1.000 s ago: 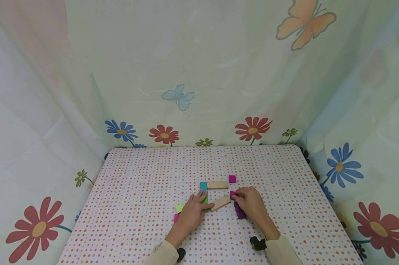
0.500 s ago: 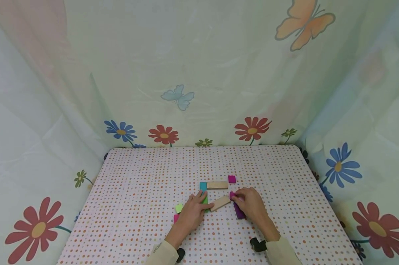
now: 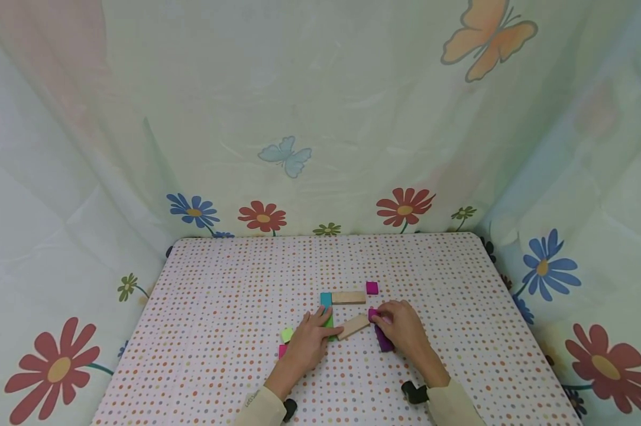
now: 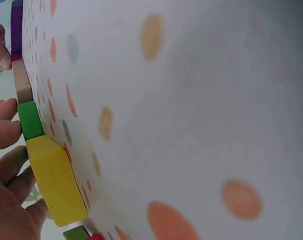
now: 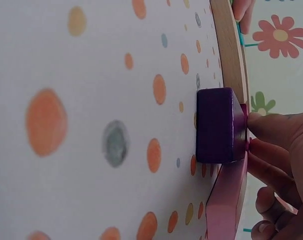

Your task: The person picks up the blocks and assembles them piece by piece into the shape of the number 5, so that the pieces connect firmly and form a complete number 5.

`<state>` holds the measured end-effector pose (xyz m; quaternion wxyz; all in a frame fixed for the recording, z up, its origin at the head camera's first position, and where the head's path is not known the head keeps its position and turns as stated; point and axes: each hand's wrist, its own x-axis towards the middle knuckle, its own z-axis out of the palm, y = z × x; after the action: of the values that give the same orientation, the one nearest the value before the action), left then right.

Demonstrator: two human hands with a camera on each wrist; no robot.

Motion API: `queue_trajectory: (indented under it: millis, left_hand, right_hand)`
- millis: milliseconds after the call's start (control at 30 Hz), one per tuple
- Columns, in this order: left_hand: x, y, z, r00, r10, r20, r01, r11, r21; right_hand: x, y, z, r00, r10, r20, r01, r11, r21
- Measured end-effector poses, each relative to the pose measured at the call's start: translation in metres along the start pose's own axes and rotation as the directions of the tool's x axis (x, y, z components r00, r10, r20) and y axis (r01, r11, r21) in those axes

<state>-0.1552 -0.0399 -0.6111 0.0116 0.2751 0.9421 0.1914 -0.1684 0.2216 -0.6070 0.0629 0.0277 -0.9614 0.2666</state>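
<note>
My right hand (image 3: 402,328) pinches a small magenta cube (image 3: 372,314) between thumb and fingertips, at the right end of a slanted plain wooden block (image 3: 353,326). A dark purple block (image 3: 384,341) lies just below that cube, and the right wrist view shows a pale pink block (image 5: 226,200) beside it. My left hand (image 3: 307,346) rests with extended fingers over a green block (image 3: 329,321), its thumb reaching the left end of the slanted block. In the left wrist view, its fingers touch a yellow block (image 4: 56,180) adjoining the green one; the hand hides this in the head view.
Behind the hands, a blue block (image 3: 326,297) meets a straight wooden block (image 3: 349,297), with another magenta cube (image 3: 372,287) near its right end. Left of my left hand lie a lime cube (image 3: 287,335) and a pink block (image 3: 282,351). A dotted cloth covers the table (image 3: 219,296).
</note>
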Motion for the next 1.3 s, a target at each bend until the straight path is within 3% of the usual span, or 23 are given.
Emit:
queue_trajectory:
  millis: [467, 667, 1300]
  left_hand:
    - [0.000, -0.001, 0.001, 1.000, -0.019, 0.001, 0.019, 1.000, -0.009]
    - [0.001, -0.001, -0.001, 1.000, -0.023, 0.006, 0.024, 0.999, -0.023]
    - [0.000, 0.001, -0.001, 1.000, -0.012, 0.004, 0.012, 1.000, -0.016]
  right_hand:
    - [-0.008, 0.006, -0.015, 0.999, -0.021, -0.050, 0.022, 0.999, 0.032]
    - [-0.010, 0.011, -0.013, 1.000, 0.001, -0.026, -0.001, 1.000, 0.027]
    - [-0.014, 0.013, -0.011, 0.998, -0.013, -0.062, 0.015, 1.000, 0.024]
